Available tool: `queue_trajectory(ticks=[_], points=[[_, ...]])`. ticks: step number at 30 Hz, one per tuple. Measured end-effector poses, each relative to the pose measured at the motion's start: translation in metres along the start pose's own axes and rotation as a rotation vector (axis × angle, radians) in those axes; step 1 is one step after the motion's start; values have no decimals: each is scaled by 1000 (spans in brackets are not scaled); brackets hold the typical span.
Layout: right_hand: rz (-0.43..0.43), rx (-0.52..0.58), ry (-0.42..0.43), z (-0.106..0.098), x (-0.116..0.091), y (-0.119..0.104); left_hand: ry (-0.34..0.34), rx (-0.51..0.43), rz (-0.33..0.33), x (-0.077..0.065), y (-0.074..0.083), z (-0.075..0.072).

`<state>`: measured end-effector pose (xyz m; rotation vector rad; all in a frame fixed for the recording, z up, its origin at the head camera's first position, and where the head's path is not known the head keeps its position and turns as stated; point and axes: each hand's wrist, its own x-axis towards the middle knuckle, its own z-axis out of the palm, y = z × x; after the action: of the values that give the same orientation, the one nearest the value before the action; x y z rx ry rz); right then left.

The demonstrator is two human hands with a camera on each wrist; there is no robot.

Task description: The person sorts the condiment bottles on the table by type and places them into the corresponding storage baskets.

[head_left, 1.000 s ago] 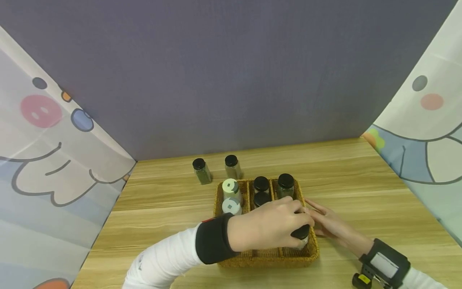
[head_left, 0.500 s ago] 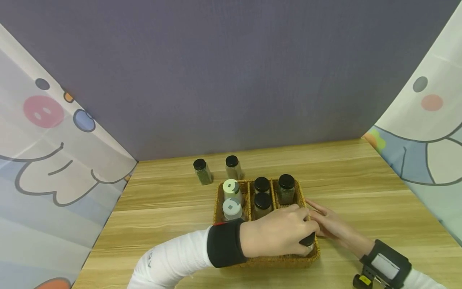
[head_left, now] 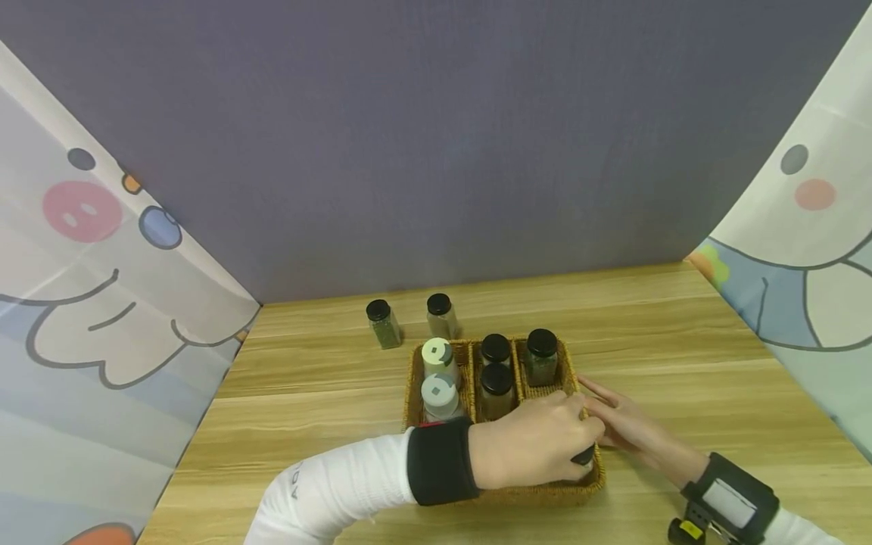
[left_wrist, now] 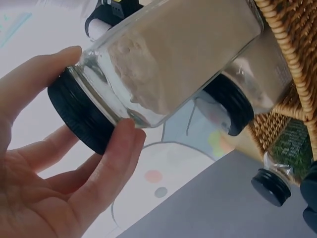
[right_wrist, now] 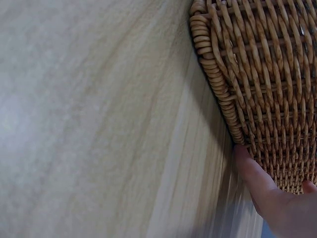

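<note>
My left hand (head_left: 534, 439) reaches over the right compartment of a wicker basket (head_left: 538, 496). In the left wrist view its thumb and fingertips grip the black lid of a square glass spice jar (left_wrist: 173, 59) filled with beige powder. Most of that jar is hidden behind the hand in the head view, at the front of the compartment. Beyond it stands a black-lidded jar of dark green herbs (head_left: 541, 362). My right hand (head_left: 630, 428) rests against the basket's right side with fingers extended; in the right wrist view a finger (right_wrist: 257, 178) touches the woven wall (right_wrist: 267, 84).
Two white-topped jars (head_left: 440, 393) fill the left compartment, and two black-lidded jars (head_left: 497, 382) stand in the middle one. Behind the basket, a green herb jar (head_left: 386, 329) and a brownish jar (head_left: 443, 322) stand on the wooden table (head_left: 306, 363). A grey panel (head_left: 436, 151) rises at the back.
My left hand has moved right and slightly toward the basket's front right corner, lowering the jar deeper into the compartment. The right hand has stayed at the basket's side.
</note>
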<state>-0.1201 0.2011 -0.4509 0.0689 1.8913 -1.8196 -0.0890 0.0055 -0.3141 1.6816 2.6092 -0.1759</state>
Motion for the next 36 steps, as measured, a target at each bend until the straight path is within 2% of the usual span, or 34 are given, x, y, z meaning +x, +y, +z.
queue_trajectory(ticks=[6,11,18,27,36], points=[[-17,22,-24,1,2,-2,12,-6,12,3,1,5],[-20,28,-49,0,2,-3,29,46,12,4,2,11],[-13,5,-54,-1,2,-2,8,49,18,8,4,17],[-47,-10,-116,-2,0,1,-45,19,14,11,5,28],[-13,21,-49,2,0,2,-72,2,13,12,5,33]])
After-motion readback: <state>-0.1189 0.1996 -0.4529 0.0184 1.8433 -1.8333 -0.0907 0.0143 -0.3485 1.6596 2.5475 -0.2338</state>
